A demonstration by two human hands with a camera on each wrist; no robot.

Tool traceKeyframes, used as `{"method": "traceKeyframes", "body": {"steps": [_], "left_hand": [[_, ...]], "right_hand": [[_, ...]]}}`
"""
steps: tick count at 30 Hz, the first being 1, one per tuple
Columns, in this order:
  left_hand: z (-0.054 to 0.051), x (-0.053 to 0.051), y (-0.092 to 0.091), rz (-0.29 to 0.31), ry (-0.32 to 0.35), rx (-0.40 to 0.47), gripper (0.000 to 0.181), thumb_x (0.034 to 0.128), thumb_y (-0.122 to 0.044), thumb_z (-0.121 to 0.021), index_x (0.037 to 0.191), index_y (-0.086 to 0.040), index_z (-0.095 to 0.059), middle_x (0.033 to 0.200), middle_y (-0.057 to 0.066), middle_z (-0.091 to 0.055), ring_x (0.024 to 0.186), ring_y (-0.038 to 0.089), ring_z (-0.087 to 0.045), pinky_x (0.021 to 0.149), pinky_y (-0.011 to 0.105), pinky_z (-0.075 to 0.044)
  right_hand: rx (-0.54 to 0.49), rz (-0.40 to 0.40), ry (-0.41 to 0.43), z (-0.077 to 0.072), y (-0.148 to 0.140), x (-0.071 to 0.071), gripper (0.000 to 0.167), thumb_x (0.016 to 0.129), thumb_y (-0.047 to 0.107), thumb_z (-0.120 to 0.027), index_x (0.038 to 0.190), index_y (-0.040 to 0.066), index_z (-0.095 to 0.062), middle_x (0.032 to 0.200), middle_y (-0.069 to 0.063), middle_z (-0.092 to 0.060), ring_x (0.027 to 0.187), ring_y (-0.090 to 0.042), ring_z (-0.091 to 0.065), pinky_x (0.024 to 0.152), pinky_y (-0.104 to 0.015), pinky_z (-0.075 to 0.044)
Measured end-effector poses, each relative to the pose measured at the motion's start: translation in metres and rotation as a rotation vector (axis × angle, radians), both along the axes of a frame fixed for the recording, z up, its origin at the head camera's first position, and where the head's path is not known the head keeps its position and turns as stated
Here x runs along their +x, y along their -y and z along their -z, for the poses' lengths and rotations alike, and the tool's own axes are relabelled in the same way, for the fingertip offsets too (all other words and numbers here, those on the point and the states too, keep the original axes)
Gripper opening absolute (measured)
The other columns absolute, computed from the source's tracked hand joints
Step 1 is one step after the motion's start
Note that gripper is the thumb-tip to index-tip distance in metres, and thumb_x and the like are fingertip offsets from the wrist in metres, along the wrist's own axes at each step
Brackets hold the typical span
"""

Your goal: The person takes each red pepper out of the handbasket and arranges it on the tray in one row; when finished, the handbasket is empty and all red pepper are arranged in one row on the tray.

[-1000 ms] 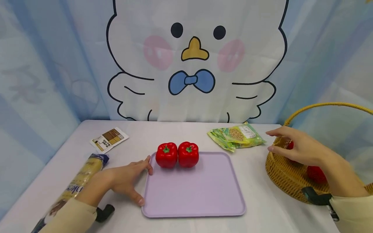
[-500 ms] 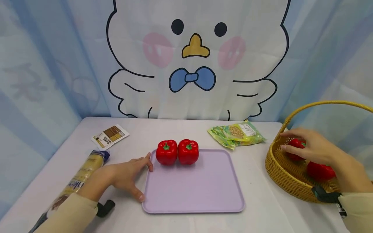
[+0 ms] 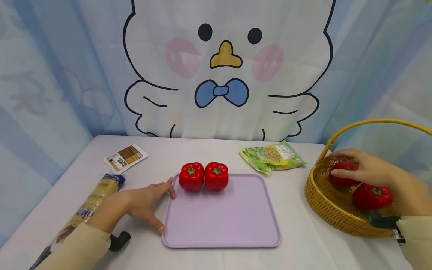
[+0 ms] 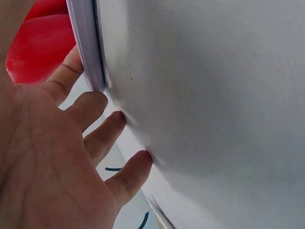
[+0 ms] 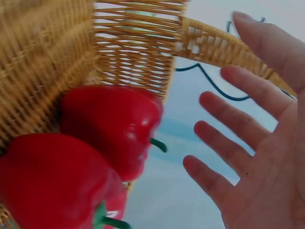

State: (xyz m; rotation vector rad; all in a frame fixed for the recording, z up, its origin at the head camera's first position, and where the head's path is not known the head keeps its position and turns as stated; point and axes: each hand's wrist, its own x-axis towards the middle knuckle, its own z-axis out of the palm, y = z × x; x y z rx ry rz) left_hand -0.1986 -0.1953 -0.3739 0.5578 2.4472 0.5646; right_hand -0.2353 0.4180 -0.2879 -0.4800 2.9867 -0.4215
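My left hand (image 3: pixel 146 204) (image 4: pixel 52 162) touches the left edge of a lilac tray (image 3: pixel 222 221) (image 4: pixel 86 43), thumb and fingers spread. Two red bell peppers (image 3: pixel 191 177) (image 3: pixel 216 176) stand side by side at the tray's back left. On the right, my right hand (image 3: pixel 376 170) (image 5: pixel 267 138) hovers over a wicker basket (image 3: pixel 325 204) (image 5: pixel 136 43), its fingers apart and holding nothing. Inside the basket lie red peppers (image 3: pixel 341 182) (image 3: pixel 371 198) with green stems; the right wrist view shows two large ones (image 5: pixel 109 124) (image 5: pixel 52 181) and part of another red surface below.
A green and yellow packet (image 3: pixel 273 156) lies behind the tray at the right. To the left are a small white and brown pouch (image 3: pixel 126 159) and a long yellow package (image 3: pixel 96 198), partly behind the left forearm. The basket's tall handle (image 3: pixel 351 127) arches over its right side.
My right hand has moved right and a little down over the basket, uncovering more of the peppers in it. My left hand has stayed at the tray's edge.
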Motion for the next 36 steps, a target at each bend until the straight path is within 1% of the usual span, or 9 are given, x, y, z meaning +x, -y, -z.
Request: {"method": "traceKeyframes", "body": {"steps": [2,5,9,16,21,25,28,31,36], "left_hand": [[0.000,0.000,0.000,-0.001,0.000,0.002,0.081,0.0644,-0.054,-0.094,0.125,-0.032,-0.045,0.172,0.019,-0.008,0.153,0.045,-0.023,0.118,0.071,-0.025],[0.000,-0.001,-0.001,-0.001,-0.004,0.003,0.081,0.0645,-0.054,-0.094,0.126,-0.033,-0.045,0.172,0.019,-0.008,0.153,0.045,-0.022,0.118,0.071,-0.024],[0.000,-0.001,-0.001,-0.003,-0.006,0.003,0.081,0.0641,-0.055,-0.094,0.125,-0.034,-0.045,0.172,0.018,-0.008,0.153,0.045,-0.022,0.117,0.072,-0.025],[-0.001,0.000,0.004,-0.023,0.006,-0.023,0.083,0.0623,-0.055,-0.095,0.126,-0.035,-0.045,0.172,0.016,-0.010,0.153,0.044,-0.023,0.115,0.073,-0.026],[-0.003,-0.002,0.003,-0.012,-0.007,-0.005,0.082,0.0629,-0.056,-0.094,0.126,-0.036,-0.045,0.172,0.016,-0.010,0.153,0.045,-0.022,0.115,0.074,-0.026],[-0.005,-0.004,0.000,-0.014,0.003,-0.003,0.082,0.0633,-0.054,-0.095,0.126,-0.035,-0.045,0.172,0.016,-0.010,0.153,0.045,-0.022,0.116,0.073,-0.026],[-0.005,-0.003,0.000,-0.024,0.017,-0.003,0.082,0.0633,-0.052,-0.095,0.126,-0.034,-0.045,0.172,0.016,-0.011,0.153,0.044,-0.022,0.116,0.073,-0.026],[-0.004,-0.001,0.000,-0.035,0.031,-0.006,0.081,0.0628,-0.051,-0.096,0.125,-0.035,-0.046,0.172,0.016,-0.010,0.153,0.044,-0.023,0.116,0.073,-0.026],[-0.001,0.001,0.000,-0.038,0.033,-0.001,0.081,0.0626,-0.051,-0.096,0.124,-0.035,-0.046,0.172,0.017,-0.009,0.153,0.044,-0.023,0.116,0.074,-0.025]], "right_hand": [[0.004,0.012,0.039,-0.004,-0.002,-0.003,0.066,0.097,0.039,-0.070,0.148,0.003,-0.047,0.150,-0.032,-0.042,0.133,-0.058,-0.039,0.095,-0.079,-0.038],[-0.001,0.015,0.054,-0.006,-0.004,-0.007,0.068,0.096,0.039,-0.072,0.148,0.003,-0.046,0.150,-0.032,-0.041,0.133,-0.058,-0.037,0.097,-0.080,-0.037],[-0.007,0.021,0.070,-0.005,-0.008,-0.012,0.072,0.093,0.038,-0.075,0.148,0.002,-0.045,0.151,-0.034,-0.039,0.133,-0.059,-0.036,0.097,-0.079,-0.037],[-0.030,-0.033,0.065,-0.004,-0.017,-0.020,0.071,0.094,0.032,-0.075,0.151,0.005,-0.042,0.152,-0.033,-0.040,0.134,-0.061,-0.036,0.095,-0.079,-0.038],[0.002,-0.007,0.115,-0.003,-0.025,-0.022,0.076,0.092,0.033,-0.076,0.151,0.002,-0.039,0.151,-0.038,-0.036,0.131,-0.063,-0.035,0.093,-0.080,-0.038],[-0.025,0.008,0.149,0.002,-0.030,-0.021,0.079,0.093,0.031,-0.077,0.153,-0.001,-0.036,0.147,-0.039,-0.040,0.126,-0.061,-0.044,0.089,-0.069,-0.050],[-0.037,0.001,0.140,0.008,-0.032,-0.021,0.079,0.092,0.029,-0.078,0.152,-0.002,-0.037,0.143,-0.039,-0.045,0.124,-0.062,-0.047,0.088,-0.067,-0.051],[-0.036,-0.009,0.136,0.015,-0.033,-0.021,0.078,0.091,0.029,-0.079,0.151,-0.003,-0.039,0.144,-0.039,-0.045,0.127,-0.062,-0.044,0.090,-0.067,-0.049],[-0.057,-0.017,0.175,0.020,-0.036,-0.022,0.081,0.090,0.024,-0.080,0.151,-0.007,-0.035,0.144,-0.040,-0.043,0.122,-0.058,-0.051,0.085,-0.049,-0.055]]}}
